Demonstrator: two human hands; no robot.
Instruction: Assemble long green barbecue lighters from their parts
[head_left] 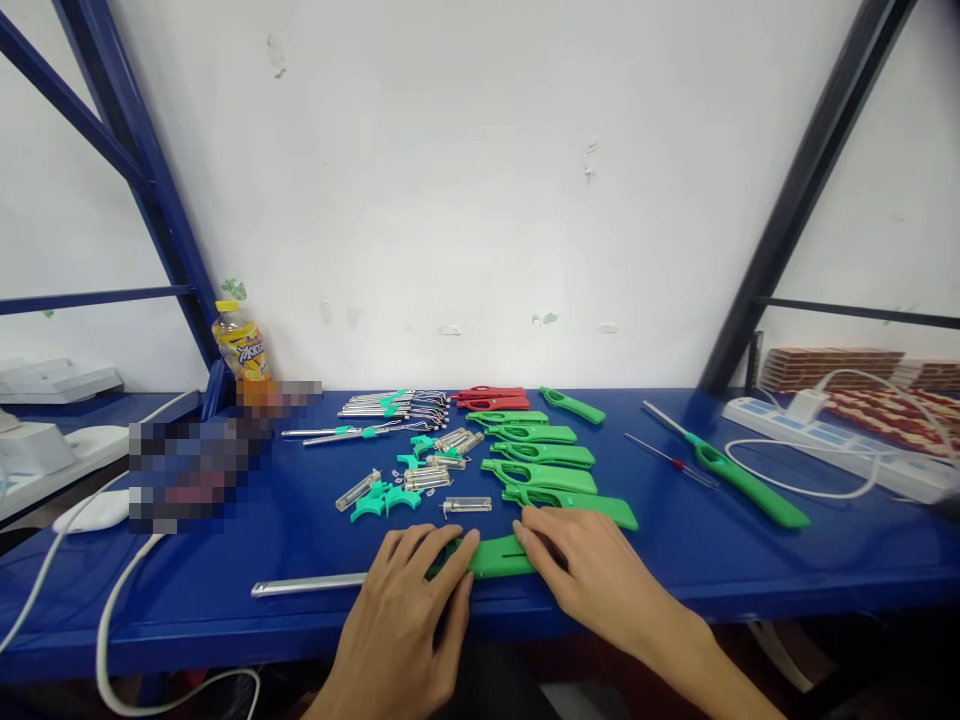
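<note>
Here's my left hand (pixel 409 590), fingers over the front of a green lighter (pixel 499 557) and thumb along the near side, clamped on it. My right hand (pixel 589 555) lies across the back end of the same handle, fingertips touching the green; whether it grips or only presses, I cannot tell. The lighter is flat by the near edge of the blue table (pixel 300 535), its metal tube (pixel 307 584) pointing out to the left from under my left hand.

Just past my fingers, one clear cartridge (pixel 467 505) lies by itself, and to its left there's a scatter of teal triggers (pixel 367 503) with more cartridges among them. Beyond my right hand, green handle pieces (pixel 540 475) run back in a stack of rows, and red handle pieces (pixel 495 403) sit behind those. Left of the red, a bunch of metal tubes with wires (pixel 397 405)!

Out to the right, a second lighter (pixel 750 490) lies aslant, tube toward the wall (pixel 487 200), with a thin tool with a red band (pixel 679 465) beside it. A white power strip (pixel 832 450) sits farther right, and away on the left stands a yellow-capped bottle (pixel 244 350).
</note>
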